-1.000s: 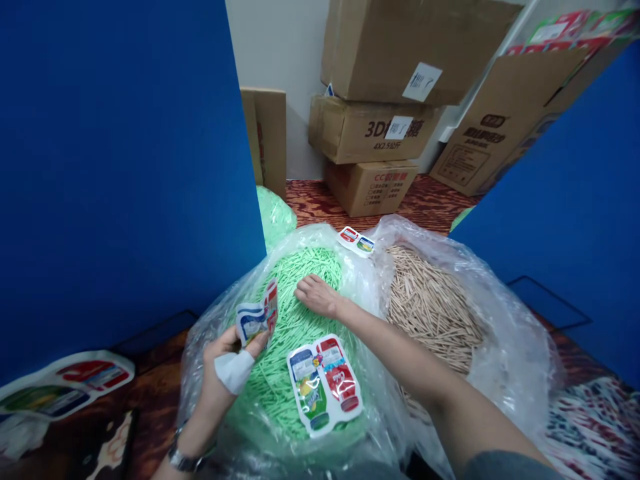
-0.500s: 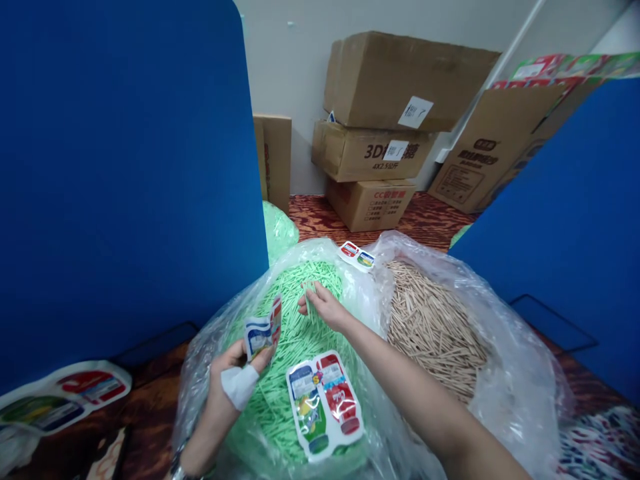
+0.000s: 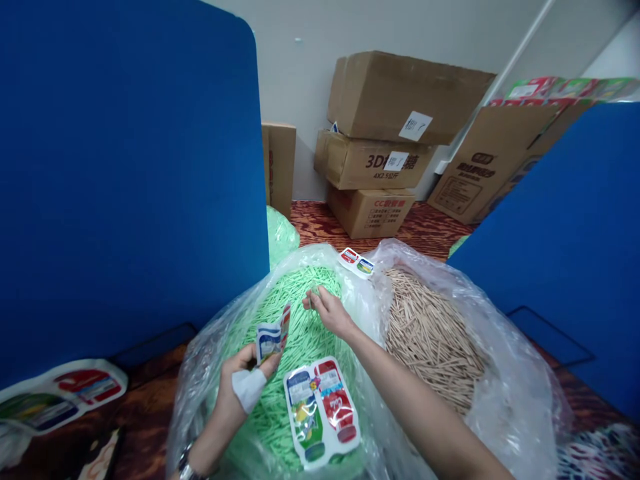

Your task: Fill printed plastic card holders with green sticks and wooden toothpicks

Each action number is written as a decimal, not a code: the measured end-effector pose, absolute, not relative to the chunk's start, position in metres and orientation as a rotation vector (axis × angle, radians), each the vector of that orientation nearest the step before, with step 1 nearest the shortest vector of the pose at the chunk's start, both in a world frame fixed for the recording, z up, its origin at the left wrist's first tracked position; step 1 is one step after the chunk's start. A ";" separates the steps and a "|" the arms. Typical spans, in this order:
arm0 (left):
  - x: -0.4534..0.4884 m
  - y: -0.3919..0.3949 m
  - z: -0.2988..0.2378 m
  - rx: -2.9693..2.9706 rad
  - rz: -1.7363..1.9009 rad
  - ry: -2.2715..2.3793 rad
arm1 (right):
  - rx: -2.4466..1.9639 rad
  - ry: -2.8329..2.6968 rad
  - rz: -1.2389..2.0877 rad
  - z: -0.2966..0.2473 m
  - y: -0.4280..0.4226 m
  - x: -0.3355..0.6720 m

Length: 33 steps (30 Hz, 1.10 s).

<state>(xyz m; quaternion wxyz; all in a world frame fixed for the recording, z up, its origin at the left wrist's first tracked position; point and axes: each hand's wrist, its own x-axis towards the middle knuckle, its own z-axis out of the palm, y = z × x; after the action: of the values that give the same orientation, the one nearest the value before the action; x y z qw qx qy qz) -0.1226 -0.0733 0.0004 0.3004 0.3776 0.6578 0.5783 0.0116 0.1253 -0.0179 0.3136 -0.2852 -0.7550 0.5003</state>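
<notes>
My left hand grips a small printed pouch, bent open along its middle, with blue-and-white and red panels. White material wraps the base of that thumb. My right hand is closed over the heap of thin green paper-like sticks, a few pale green sticks showing at its fingertips. Both hands are above the clear plastic bag holding the heap. Below them, a flat printed pouch with a cola bottle and a green bottle design lies on the sticks.
Brown sticks fill a second plastic bag at right. Another printed pouch rests between the bags. Blue panels flank both sides. Stacked cardboard boxes stand by the wall. A large printed pouch lies at lower left.
My left hand with its pouch has shifted slightly right in the view. The fingers of my right hand have curled in more, and fewer sticks show at them. The camera view has tilted a little.
</notes>
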 end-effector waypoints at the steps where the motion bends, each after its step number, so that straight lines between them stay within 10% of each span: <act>1: -0.122 -0.073 -0.002 1.012 1.525 1.747 | -0.750 -1.933 1.369 -0.017 0.124 0.011; 11: -0.114 -0.066 -0.010 1.405 1.460 1.906 | -0.542 -1.119 1.762 0.064 0.081 0.008; 33: -0.097 -0.058 0.004 1.705 1.546 1.897 | -0.573 -1.776 1.050 0.067 0.024 0.001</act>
<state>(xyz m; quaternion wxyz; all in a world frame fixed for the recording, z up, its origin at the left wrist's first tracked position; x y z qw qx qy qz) -0.0973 -0.0576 0.0044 0.0793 0.5699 0.6341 0.5165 0.0007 0.0243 0.0668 0.4796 -0.2349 -0.7277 0.4304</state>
